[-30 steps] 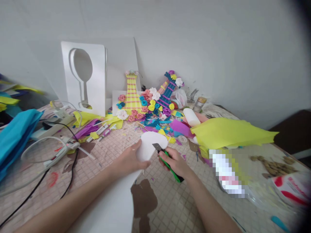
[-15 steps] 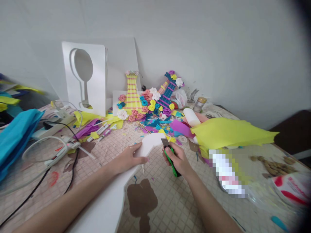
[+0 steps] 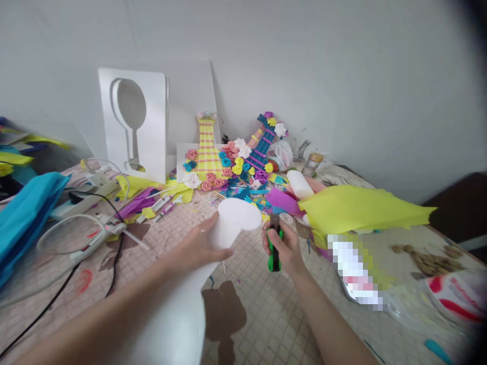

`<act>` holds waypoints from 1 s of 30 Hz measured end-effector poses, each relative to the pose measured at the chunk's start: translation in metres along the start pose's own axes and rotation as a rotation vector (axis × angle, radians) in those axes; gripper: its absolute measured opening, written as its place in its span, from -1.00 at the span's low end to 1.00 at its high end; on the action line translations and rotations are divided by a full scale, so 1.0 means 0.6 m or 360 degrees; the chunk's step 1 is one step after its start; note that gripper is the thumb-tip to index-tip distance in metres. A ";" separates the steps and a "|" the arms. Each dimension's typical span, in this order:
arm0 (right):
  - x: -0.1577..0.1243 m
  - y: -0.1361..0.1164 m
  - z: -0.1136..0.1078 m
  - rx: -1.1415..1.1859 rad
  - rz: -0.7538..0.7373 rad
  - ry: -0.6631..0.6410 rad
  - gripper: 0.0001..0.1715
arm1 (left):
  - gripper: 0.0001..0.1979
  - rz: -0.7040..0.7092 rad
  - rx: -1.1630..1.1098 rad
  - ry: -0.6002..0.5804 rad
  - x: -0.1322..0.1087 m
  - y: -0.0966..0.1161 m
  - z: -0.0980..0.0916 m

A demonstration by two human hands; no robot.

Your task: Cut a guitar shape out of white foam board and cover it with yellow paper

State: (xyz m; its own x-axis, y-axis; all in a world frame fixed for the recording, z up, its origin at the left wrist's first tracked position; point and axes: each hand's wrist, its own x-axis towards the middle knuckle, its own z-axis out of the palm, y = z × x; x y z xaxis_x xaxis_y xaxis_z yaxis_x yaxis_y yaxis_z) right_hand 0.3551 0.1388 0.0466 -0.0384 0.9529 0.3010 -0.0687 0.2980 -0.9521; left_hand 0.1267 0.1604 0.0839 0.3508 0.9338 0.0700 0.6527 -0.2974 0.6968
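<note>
My left hand (image 3: pixel 203 243) is closed around the neck of a white foam board cutout (image 3: pixel 178 314), thumb on the near side and fingers on the far side. The piece has a rounded head at its far end and a broad, curved body towards me, partly behind my left forearm. To the right of the head, my right hand (image 3: pixel 287 243) grips a green and black utility knife (image 3: pixel 274 256). Its blade end points away from me and is apart from the board.
Paper-flower guitars (image 3: pixel 207 152) lean at the back beside a white board with a cut-out shape (image 3: pixel 152 121). Yellow crepe paper (image 3: pixel 365 208) lies right, near peanuts (image 3: pixel 429 261). Blue paper (image 3: pixel 30 218), a power strip (image 3: pixel 89 248) and cables are left.
The foam cutout has tilted so that its face shows more. My right hand has moved slightly right, taking the knife away from the board's edge and turning it more upright.
</note>
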 end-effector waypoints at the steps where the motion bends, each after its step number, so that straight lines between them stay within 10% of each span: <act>1: 0.002 -0.001 0.000 0.0015 0.0018 0.0066 -0.72 | -0.02 0.0074 0.0070 0.0037 0.000 0.000 -0.005; 9: 0.011 -0.010 0.008 0.0130 0.0227 0.0297 -0.58 | 0.01 0.0266 0.0283 -0.0127 -0.013 0.018 -0.023; 14: 0.020 -0.003 -0.002 0.0281 0.0300 0.0452 -0.57 | -0.43 0.0119 0.0140 -0.0286 -0.005 0.019 -0.051; 23: 0.028 0.010 -0.010 0.0333 0.0337 0.0509 -0.56 | -0.63 0.0183 0.1040 0.0373 0.064 -0.064 -0.098; 30: 0.033 0.023 -0.011 0.0314 0.0375 0.0510 -0.51 | -0.64 0.0596 0.1050 -0.0086 0.081 -0.098 -0.075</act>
State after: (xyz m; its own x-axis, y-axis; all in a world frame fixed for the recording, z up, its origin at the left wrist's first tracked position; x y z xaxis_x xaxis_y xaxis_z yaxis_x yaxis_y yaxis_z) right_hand 0.3598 0.1620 0.0390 0.2330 0.9724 0.0152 -0.2854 0.0833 -0.9548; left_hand 0.0750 0.2321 0.0786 0.6491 0.7413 0.1708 0.7440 -0.6654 0.0609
